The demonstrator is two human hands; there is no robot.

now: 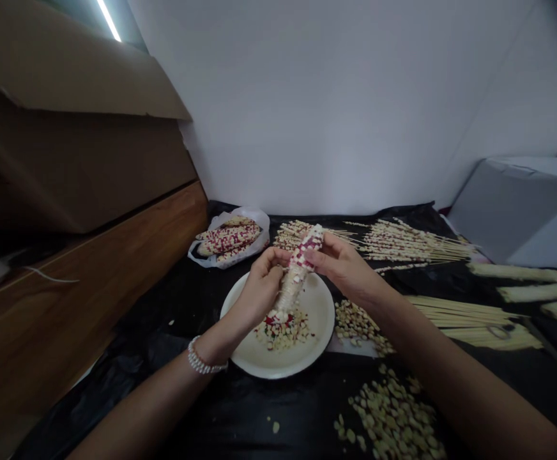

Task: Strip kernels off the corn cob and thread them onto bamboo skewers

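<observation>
A partly stripped corn cob [290, 287] leans at a slant above a white plate [324, 326]. White and dark red kernels cover its upper part, while its middle is bare; more kernels show near the lower end. My right hand [340, 262] is closed round the upper part, thumb on the kernels. From the left side, my left hand [262, 284], with a beaded bracelet at the wrist, presses curled fingers against the cob; its fingertips are partly hidden. Loose kernels [292, 332] lie in the plate under the cob.
A plastic bag of corn cobs [230, 239] lies at the back left. Kernel-threaded sticks [398, 241] lie behind the right hand, with bare sticks [470, 313] and stripped cobs [518, 273] at right. Kernel piles [393, 415] sit on black sheeting. A cardboard box [82, 166] stands left.
</observation>
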